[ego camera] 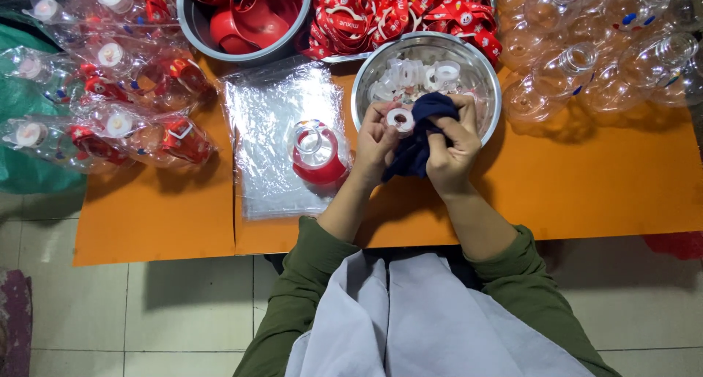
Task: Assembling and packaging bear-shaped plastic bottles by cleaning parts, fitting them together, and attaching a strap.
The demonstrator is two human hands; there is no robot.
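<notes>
2 hands meet over the orange table [154, 230], just in front of a shiny metal bowl [485, 77] full of little white rings. The left hand [375, 143] pinches 1 small white ring [400, 120] in closed fingers, held up so its round face shows. The right hand [452, 151] is closed on a dark blue cloth [416, 146], pressed against the ring as if to rub it. Beside them, a red lid [318, 156] sits on flat clear bags [272, 154]. Bagged bottles with red parts [110, 91] lie far left.
</notes>
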